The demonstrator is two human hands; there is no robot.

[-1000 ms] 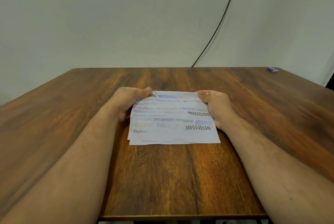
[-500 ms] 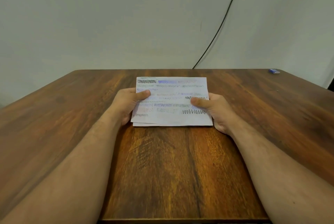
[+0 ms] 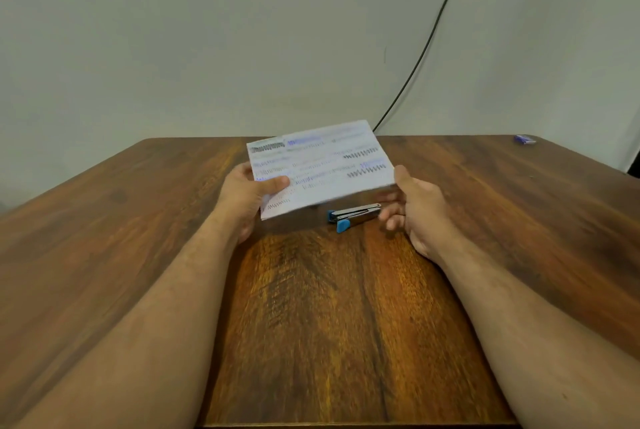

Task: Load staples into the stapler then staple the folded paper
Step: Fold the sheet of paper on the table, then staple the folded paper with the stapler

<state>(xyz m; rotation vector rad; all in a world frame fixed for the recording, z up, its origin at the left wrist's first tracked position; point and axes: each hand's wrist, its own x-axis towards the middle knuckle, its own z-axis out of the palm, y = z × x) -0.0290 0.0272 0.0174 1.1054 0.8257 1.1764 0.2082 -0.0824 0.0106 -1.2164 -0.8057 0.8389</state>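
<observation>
A brown wooden tabletop (image 3: 311, 307) fills the lower part of the frame, with a plain pale wall behind it. A thin black cable (image 3: 429, 44) runs down the wall from the top right to the back edge of the tabletop. A small blue box (image 3: 525, 140) lies far off near the upper right corner of the tabletop, well apart from everything else. The folded paper (image 3: 322, 165) is held up in the air in the middle of the frame, and it hides part of the tabletop and the cable's low end. The left hand (image 3: 247, 198) comes in from the lower left and pinches the paper's left side, thumb on top and the other fingers under it. The right hand (image 3: 417, 210) comes in from the lower right, with its thumb up by the paper's right edge. Its fingers (image 3: 393, 217) are loosely bent and hold nothing, and they sit just beside the right end of the stapler (image 3: 353, 214). I cannot tell if they touch it. The stapler lies flat on the tabletop below the paper's right half. Its long side runs left to right, a bit tilted, with the blue end to the left and the shiny metal end to the right. The paper's long side also runs left to right, and its right end is tipped up higher.
</observation>
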